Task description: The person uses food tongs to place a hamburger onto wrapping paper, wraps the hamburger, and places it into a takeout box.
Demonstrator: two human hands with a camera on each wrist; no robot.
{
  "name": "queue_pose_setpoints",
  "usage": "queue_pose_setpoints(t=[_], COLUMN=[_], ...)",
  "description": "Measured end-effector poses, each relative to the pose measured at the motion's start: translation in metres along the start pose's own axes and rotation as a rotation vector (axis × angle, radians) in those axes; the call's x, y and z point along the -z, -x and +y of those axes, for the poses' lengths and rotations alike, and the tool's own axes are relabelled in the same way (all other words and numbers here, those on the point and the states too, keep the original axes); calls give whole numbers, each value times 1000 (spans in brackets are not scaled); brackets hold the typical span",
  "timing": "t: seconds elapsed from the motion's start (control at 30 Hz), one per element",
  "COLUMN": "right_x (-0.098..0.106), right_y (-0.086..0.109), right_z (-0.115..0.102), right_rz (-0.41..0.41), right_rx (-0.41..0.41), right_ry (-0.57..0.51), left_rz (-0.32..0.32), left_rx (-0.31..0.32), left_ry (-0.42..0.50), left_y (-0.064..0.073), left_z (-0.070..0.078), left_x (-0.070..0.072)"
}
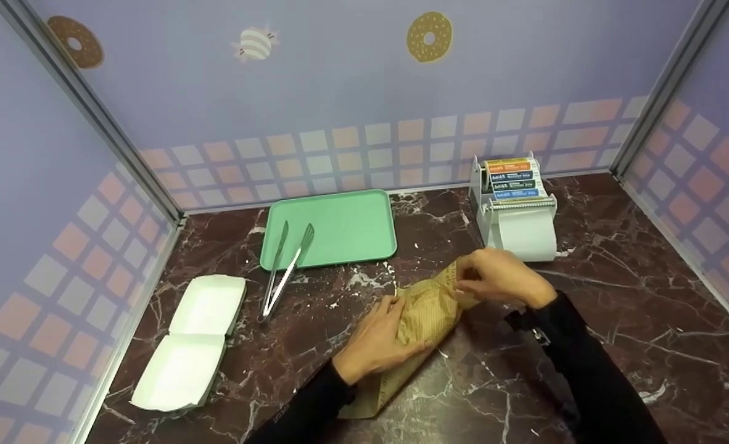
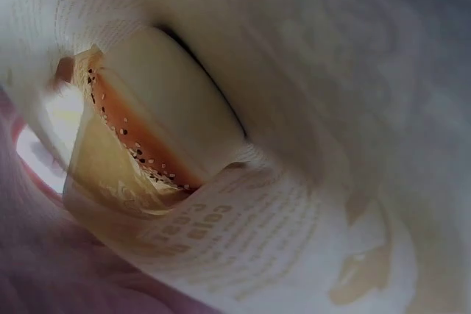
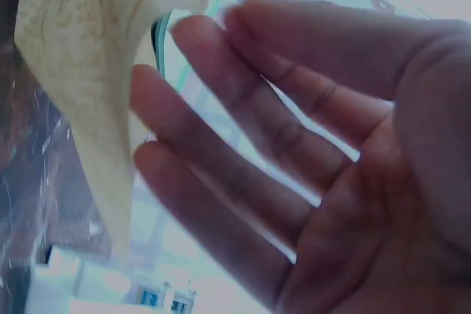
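A brown printed wrapping paper (image 1: 427,311) lies diagonally on the counter, folded around something bulky. Through its open near end, the left wrist view shows a bun (image 2: 136,134) with an orange-brown crust, black and white seeds and a pale smooth side. My left hand (image 1: 377,342) rests across the paper's middle, fingers on the far side and thumb stretched along the near side. At the far right end, my right hand (image 1: 503,276) pinches the paper's edge between thumb and fingertips; its other fingers (image 3: 221,204) are bent loosely beside the paper.
A green tray (image 1: 346,228) stands at the back, with metal tongs (image 1: 290,269) leaning over its front edge. An opened white clamshell box (image 1: 179,370) lies at left. A label dispenser (image 1: 515,209) with several rolls stands at the back right. Patterned walls enclose the marble counter (image 1: 623,296).
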State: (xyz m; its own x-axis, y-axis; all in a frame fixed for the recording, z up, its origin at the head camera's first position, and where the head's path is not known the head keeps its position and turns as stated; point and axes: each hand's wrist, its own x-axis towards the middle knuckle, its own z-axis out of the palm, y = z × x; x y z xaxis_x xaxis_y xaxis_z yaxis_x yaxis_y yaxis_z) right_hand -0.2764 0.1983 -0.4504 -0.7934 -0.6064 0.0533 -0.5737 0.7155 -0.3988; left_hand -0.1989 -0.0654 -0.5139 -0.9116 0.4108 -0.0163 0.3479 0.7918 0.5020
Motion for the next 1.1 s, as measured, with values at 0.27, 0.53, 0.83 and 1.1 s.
queue_pose_setpoints(t=[0.27, 0.53, 0.83, 1.1], right_x=[-5, 0, -10, -20], right_y=[-1, -1, -4, -5], right_z=[6, 37, 59, 55], right_rz=[-41, -162, -200, -63], right_rx=[107, 122, -22, -41], right_ry=[14, -265, -431, -323], left_rz=[22, -26, -42, -72], left_rx=[-16, -13, 1, 30], left_ry=[26, -62, -89, -108], left_y=[-1, 0, 2, 2], left_z=[1, -1, -3, -1], left_x=[0, 0, -1, -1])
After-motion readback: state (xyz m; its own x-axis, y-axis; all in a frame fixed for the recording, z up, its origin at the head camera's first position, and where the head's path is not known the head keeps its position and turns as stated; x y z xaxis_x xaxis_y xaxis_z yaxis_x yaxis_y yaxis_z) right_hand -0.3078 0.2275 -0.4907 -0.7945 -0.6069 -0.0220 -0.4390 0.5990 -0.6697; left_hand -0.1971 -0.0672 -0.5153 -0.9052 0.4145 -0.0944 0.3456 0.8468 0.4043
